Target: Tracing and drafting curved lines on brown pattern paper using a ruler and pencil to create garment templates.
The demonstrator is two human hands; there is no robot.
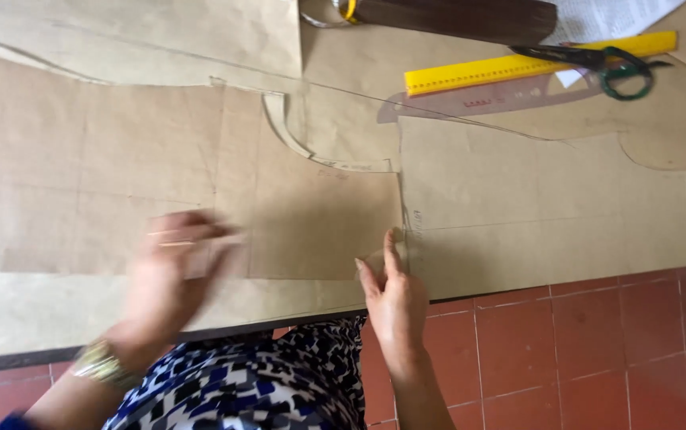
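Thin, limp and easily creased, the brown pattern paper [319, 215] lies flat along the tabletop's near edge, best pinched at its borders, the right hand [395, 295] open-fingered on its lower edge, the blurred left hand [172, 263] pressing it, grip unclear.

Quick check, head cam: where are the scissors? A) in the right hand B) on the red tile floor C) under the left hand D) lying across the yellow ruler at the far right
D: the green-handled scissors lie across the yellow ruler, far from the right hand at the brown paper's edge.
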